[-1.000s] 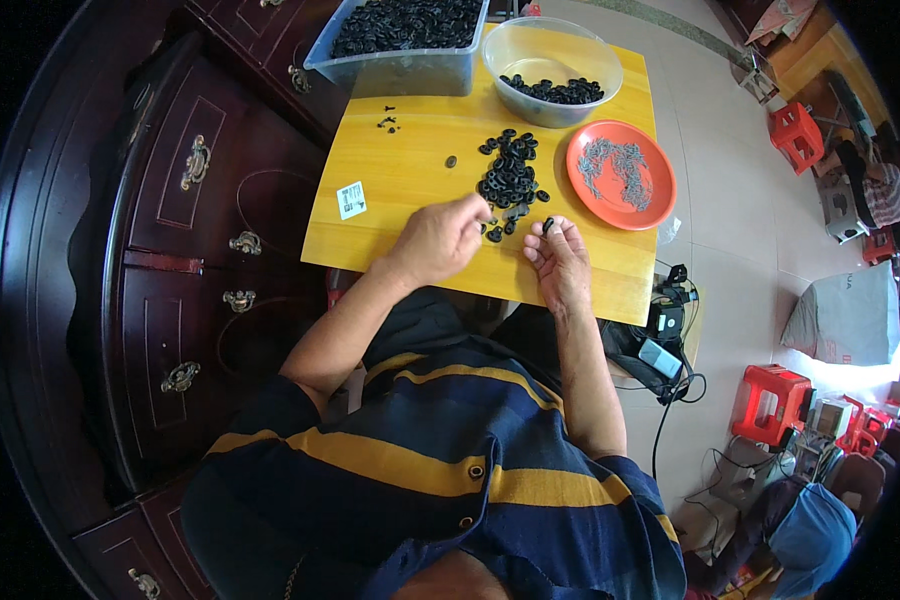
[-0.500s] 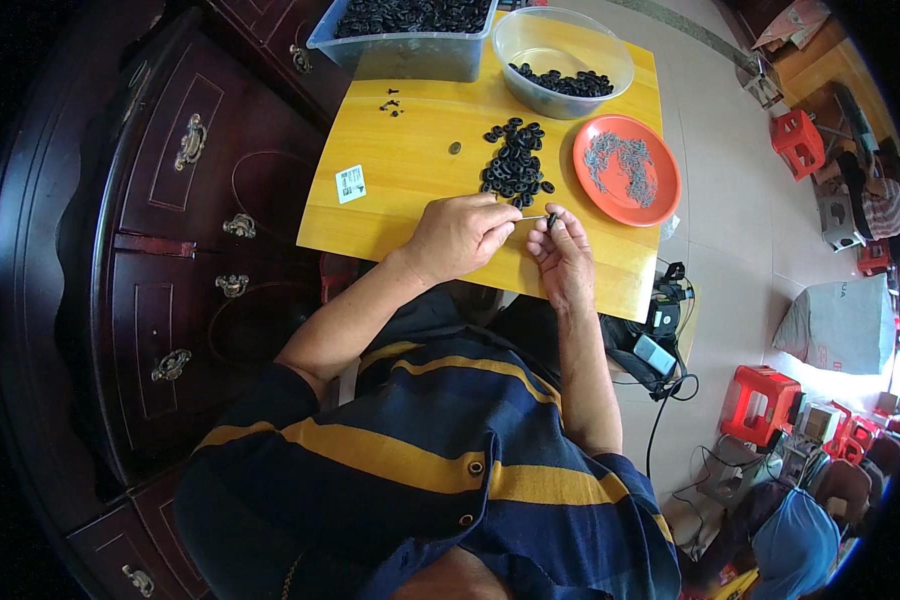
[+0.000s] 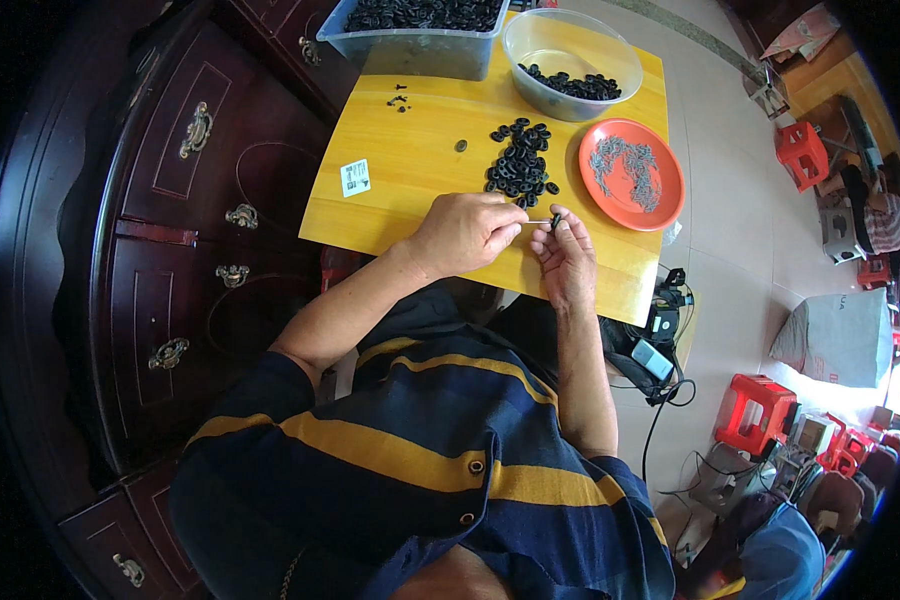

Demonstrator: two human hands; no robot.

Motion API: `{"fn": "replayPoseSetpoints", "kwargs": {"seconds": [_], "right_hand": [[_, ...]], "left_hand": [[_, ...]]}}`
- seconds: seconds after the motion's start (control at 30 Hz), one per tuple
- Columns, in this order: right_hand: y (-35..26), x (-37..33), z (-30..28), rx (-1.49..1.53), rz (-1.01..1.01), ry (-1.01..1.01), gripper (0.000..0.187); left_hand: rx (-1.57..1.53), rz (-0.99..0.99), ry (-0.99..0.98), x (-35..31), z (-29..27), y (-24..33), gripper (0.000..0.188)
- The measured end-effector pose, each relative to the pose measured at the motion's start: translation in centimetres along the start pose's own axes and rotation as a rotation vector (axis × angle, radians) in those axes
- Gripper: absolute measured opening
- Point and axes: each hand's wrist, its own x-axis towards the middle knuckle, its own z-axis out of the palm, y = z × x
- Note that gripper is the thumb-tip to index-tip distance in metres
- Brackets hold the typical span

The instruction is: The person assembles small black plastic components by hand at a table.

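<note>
Above the front edge of the worktop [image 3: 400,205], my left hand [image 3: 470,235] grips a thin pale rod [image 3: 537,221], its long axis pointing toward the worktop's right edge, at the small black piece [image 3: 557,222] my right hand [image 3: 568,258] pinches.

Left hand [image 3: 470,235] — gripping a thin metal rod [image 3: 538,221], tip at a small black piece [image 3: 556,222] (pinched in the right hand [image 3: 570,256]). Black pile [image 3: 520,165] beyond; orange plate [image 3: 673,180] — grey bits [image 3: 644,190] inside.
</note>
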Motion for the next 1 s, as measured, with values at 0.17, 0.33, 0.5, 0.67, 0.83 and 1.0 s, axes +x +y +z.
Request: {"fn": "replayPoseSetpoints", "kwargs": {"seconds": [0.17, 0.33, 0.5, 0.67, 0.83, 1.0], "right_hand": [[0.0, 0.0, 0.1, 0.004, 0.015, 0.007, 0.022], [0.0, 0.0, 0.2, -0.01, 0.015, 0.025, 0.019], [0.1, -0.1, 0.4, -0.042, 0.013, 0.035, 0.019], [0.3, 0.0, 0.7, -0.115, -0.021, 0.027, 0.018], [0.3, 0.0, 0.7, -0.106, -0.024, 0.039, 0.017], [0.1, -0.1, 1.1, -0.089, 0.007, 0.084, 0.017]], "left_hand": [[0.005, -0.006, 0.004, -0.6, 0.4, -0.1, 0.014], [0.023, -0.015, -0.023, -0.5, 0.3, -0.1, 0.013], [0.094, -0.015, -0.064, -0.2, 0.1, 0.0, 0.014], [0.095, -0.043, -0.049, -0.3, 0.7, -0.3, 0.014], [0.079, -0.03, 0.013, -0.5, 1.1, -0.2, 0.015], [0.052, -0.046, 0.062, -1.0, 1.2, -0.4, 0.015]]}}
